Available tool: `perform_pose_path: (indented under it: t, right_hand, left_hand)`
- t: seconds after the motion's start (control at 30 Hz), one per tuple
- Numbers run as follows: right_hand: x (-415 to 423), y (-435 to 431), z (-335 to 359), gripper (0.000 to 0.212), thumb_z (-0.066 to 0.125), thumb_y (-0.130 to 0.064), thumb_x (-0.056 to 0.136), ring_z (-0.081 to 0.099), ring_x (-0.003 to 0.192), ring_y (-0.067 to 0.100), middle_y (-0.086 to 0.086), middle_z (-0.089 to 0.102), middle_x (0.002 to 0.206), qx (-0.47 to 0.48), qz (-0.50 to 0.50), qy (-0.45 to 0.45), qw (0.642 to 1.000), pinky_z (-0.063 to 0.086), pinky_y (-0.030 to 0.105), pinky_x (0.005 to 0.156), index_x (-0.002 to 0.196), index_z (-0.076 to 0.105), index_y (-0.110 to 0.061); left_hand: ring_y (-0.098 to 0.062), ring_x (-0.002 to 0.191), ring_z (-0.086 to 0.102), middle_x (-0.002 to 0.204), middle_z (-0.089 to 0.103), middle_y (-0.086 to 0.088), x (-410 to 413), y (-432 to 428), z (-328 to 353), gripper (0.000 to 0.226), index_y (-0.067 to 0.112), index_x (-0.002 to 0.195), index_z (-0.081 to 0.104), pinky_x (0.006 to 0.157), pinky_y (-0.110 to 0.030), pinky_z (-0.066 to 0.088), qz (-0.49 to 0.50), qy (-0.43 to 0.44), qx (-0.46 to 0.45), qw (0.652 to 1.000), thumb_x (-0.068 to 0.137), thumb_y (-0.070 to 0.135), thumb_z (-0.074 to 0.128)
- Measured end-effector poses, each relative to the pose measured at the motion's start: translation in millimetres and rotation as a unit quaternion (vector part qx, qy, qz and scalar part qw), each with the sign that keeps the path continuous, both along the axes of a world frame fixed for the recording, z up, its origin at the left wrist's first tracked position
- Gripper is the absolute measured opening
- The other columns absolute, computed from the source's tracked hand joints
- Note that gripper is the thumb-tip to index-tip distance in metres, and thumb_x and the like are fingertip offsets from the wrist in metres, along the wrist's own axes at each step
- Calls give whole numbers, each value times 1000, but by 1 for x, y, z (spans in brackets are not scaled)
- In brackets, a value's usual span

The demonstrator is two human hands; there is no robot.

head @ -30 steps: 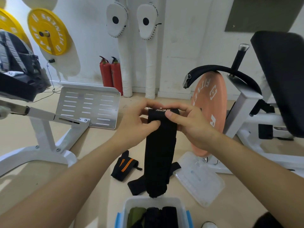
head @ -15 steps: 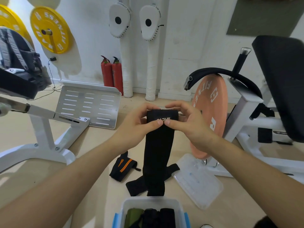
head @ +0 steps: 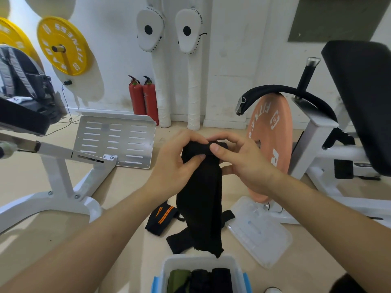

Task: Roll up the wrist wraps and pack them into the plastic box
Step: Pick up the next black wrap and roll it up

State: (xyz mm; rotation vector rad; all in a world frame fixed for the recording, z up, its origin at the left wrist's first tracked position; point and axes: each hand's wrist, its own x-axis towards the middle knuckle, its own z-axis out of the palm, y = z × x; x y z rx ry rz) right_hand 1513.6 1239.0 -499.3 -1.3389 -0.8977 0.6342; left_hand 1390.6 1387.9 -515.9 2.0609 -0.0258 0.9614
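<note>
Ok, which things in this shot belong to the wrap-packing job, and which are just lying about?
Job: black wrap pinched by left hand and right hand; striped wrap and another black strap on the floor; plastic box holding rolled wraps; box lid.
Lying about: fire extinguishers; yellow weight plate; pink weight plate; punch pads; backpack.

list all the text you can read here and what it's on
"AGAINST THE WIND": left focus pad; the right focus pad shows only "THE WIND".
"FITNESS": yellow plate; its other lettering is unreadable.
"FITNES" plus a large "R": orange plate, partly hidden.
No readable text on the wrist wrap.
</note>
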Motion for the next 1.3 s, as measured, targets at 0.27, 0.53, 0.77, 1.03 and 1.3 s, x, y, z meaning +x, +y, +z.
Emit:
perform_pose_path:
  t: [0.27, 0.53, 0.77, 1.03, 1.3]
  right_hand:
    - [4, -2, -6, 27, 73, -3, 89, 73, 99, 26, 8, 71, 109, 27, -47, -76, 996, 62, 38, 80, 114, 69, -11]
    - [-3, 5, -22, 49, 73, -4, 90, 65, 119, 11, -2, 70, 126, 53, -95, -143, 984, 54, 30, 100, 136, 61, -15]
    - [-6, 8, -19, 60, 61, -4, 98, 57, 129, 3, -9, 59, 142, 50, -33, -105, 993, 47, 18, 102, 146, 42, -35]
    - [0, -3, 0, 45, 48, -52, 98, 71, 101, 34, 10, 72, 114, -75, 18, 32, 996, 61, 48, 85, 126, 68, -22]
    - [3, -5, -7, 31, 69, -24, 91, 70, 110, 33, 20, 71, 118, -56, 21, 48, 997, 60, 47, 88, 120, 69, -13]
  left_hand:
    - [-18, 108, 69, 119, 65, 5, -3, -3, 1, 43, 31, 125, 59, 89, -35, 60, -24, 134, -147, 980, 85, 34, 75]
    - [-16, 116, 68, 123, 69, -1, 1, -15, 4, 29, 24, 133, 56, 101, -40, 56, -51, 166, -283, 943, 105, 28, 55]
    - [-14, 117, 66, 122, 68, 1, 2, -18, 1, 34, 23, 137, 53, 102, -36, 54, -60, 102, -271, 955, 105, 12, 53]
    - [-7, 109, 64, 112, 67, 6, -2, -5, 2, 38, 18, 118, 62, 90, -18, 51, -34, 69, -150, 986, 90, -7, 68]
    - [-14, 112, 65, 116, 68, 1, -2, -5, 3, 42, 14, 120, 60, 97, -27, 53, -89, 92, -107, 986, 86, -6, 72]
